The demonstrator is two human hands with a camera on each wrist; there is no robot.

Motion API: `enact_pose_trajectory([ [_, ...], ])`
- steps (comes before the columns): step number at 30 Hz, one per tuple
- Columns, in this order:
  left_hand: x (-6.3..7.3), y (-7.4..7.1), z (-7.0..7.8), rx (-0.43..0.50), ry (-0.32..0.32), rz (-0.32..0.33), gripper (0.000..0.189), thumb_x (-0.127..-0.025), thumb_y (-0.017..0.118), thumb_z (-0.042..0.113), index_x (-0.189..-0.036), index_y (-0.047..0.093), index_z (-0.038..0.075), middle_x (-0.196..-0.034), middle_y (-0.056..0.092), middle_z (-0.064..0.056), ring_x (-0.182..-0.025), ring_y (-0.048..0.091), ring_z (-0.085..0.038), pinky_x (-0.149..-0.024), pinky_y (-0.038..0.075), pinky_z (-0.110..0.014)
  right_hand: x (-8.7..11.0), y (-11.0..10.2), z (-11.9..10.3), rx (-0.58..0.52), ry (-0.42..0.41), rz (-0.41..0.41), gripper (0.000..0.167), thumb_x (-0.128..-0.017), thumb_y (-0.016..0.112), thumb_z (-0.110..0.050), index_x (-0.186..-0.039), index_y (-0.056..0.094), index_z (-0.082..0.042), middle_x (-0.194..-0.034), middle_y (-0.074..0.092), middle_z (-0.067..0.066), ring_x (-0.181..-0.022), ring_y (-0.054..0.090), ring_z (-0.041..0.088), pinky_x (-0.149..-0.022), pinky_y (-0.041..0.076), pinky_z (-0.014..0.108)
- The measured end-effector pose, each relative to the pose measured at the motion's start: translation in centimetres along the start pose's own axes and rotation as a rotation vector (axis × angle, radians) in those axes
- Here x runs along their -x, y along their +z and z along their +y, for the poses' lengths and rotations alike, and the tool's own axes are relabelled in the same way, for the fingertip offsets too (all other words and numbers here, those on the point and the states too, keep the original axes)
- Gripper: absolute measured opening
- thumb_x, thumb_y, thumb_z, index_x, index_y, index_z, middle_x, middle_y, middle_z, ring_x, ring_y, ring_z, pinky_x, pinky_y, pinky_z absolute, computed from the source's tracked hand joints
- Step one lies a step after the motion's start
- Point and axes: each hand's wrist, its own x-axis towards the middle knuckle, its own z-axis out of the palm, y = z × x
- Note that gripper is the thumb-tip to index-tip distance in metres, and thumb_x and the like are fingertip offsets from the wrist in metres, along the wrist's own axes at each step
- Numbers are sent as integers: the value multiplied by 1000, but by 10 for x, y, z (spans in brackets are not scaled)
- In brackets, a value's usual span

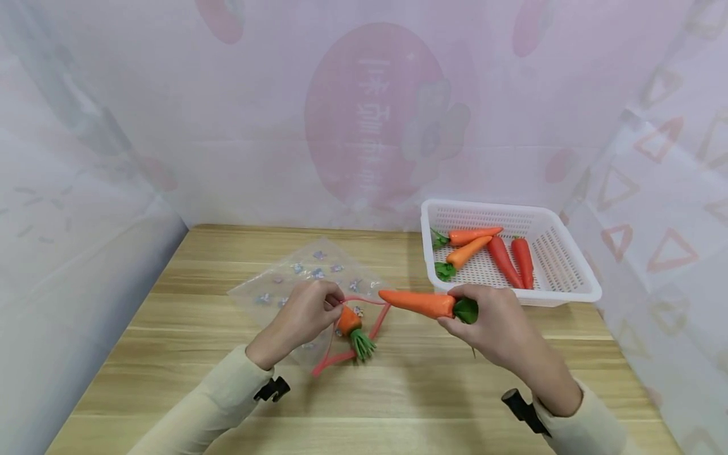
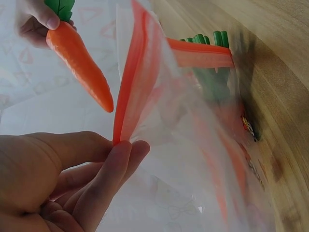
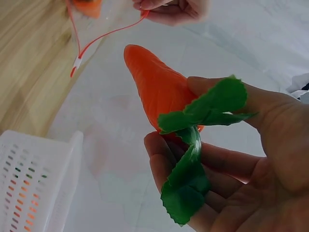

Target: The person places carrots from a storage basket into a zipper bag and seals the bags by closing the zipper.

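Between thumb and fingers, my left hand pinches the red zip edge of a clear plastic zip bag, whose mouth stands apart. Inside the bag's mouth lies an orange carrot with green stems sticking out over the edge. My right hand grips another orange carrot by its leafy end, tip toward the bag. In the left wrist view that tip hangs just beside the red zip edge, apart from it. Green leaves spread over the right palm in the right wrist view.
A white perforated basket stands at the back right of the wooden table. It holds two orange carrots with green tops and two red vegetables, perhaps peppers or carrots. Printed cloth walls enclose the table's back and sides.
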Motion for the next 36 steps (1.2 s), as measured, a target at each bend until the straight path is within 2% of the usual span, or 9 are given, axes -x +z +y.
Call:
enact_pose_trajectory([
  [4,1,0,0,-1,-1,4,7,-93,74,1,-97,79,1,-93,80,-7,-80,75,-13,-71,65,-27,4,5,-4,7,0,-4,38,-83,91,-23,-115,79,-6,-93,72,1,-70,50,10,-54,38,20],
  [12,2,-1,-1,5,15,7,8,-92,73,-1,-97,79,0,-92,80,-8,-80,76,-13,-72,65,-28,7,21,-7,-32,-10,-10,34,-82,92,-22,-110,80,-6,-96,76,1,-78,57,10,-62,46,19],
  [17,3,0,-2,14,24,8,8,-92,72,-2,-96,79,1,-92,80,-8,-80,76,-14,-71,65,-28,4,35,-7,-23,26,-18,34,-82,91,-22,-110,80,-5,-95,75,2,-75,55,11,-60,43,19],
  [26,2,0,-2,16,22,6,6,-92,74,0,-94,79,3,-93,80,-8,-80,76,-13,-70,65,-26,-1,59,-6,-44,65,-39,33,-82,90,-19,-109,78,-3,-92,75,3,-71,55,10,-58,45,19],
  [36,2,-2,-1,16,13,3,6,-92,75,1,-96,79,2,-93,80,-8,-80,76,-13,-70,65,-26,-11,78,-6,-6,66,-35,34,-81,92,-19,-107,78,-1,-94,77,6,-75,60,10,-65,55,25],
])
